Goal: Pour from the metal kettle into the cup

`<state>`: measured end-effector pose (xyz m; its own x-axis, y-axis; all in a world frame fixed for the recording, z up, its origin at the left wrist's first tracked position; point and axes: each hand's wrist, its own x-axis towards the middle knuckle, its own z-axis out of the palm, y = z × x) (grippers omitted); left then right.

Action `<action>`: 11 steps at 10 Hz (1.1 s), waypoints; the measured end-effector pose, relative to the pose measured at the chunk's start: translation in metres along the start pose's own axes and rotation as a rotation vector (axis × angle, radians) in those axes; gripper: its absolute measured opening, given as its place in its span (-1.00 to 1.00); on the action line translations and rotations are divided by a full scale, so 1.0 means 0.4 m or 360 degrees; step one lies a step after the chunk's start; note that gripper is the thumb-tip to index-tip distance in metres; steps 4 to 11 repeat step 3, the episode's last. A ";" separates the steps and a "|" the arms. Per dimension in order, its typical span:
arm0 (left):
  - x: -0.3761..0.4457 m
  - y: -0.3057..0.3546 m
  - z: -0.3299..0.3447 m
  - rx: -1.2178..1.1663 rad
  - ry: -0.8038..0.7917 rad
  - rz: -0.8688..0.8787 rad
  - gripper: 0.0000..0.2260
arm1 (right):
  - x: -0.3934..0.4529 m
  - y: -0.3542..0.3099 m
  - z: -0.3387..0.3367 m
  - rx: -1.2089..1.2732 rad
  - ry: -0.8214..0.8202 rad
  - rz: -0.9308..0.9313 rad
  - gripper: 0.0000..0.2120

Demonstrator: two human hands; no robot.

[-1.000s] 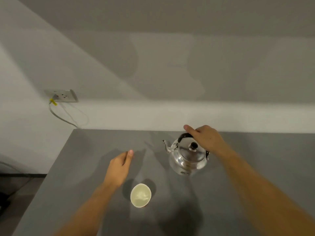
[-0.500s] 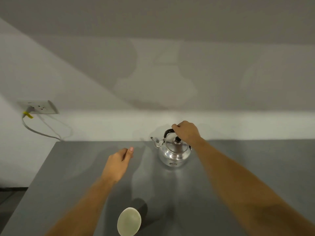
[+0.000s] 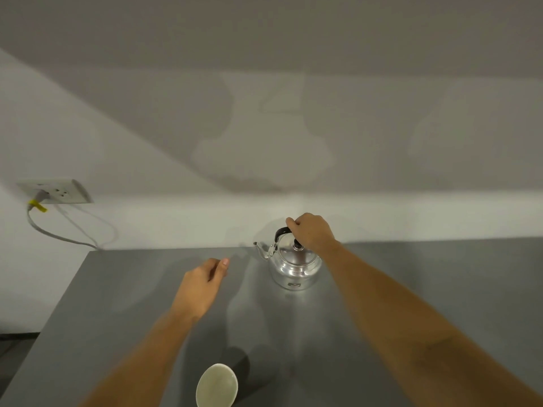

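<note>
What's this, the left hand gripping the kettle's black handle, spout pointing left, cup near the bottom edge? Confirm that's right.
Not quite: the head view shows the right hand closed on the black handle of the kettle. The left hand hovers loosely over the table, holding nothing. The rest stands: the spout points left and the cup sits near the bottom edge.
</note>
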<state>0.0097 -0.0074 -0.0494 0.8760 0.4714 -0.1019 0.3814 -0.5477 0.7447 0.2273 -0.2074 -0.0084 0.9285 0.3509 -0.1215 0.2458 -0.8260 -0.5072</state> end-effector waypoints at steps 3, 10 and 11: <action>-0.089 0.063 -0.066 0.0058 0.0054 0.0088 -0.61 | -0.104 -0.008 -0.056 -0.0142 0.0308 -0.0273 -0.67; -0.089 0.063 -0.066 0.0058 0.0054 0.0088 -0.61 | -0.104 -0.008 -0.056 -0.0142 0.0308 -0.0273 -0.67; -0.089 0.063 -0.066 0.0058 0.0054 0.0088 -0.61 | -0.104 -0.008 -0.056 -0.0142 0.0308 -0.0273 -0.67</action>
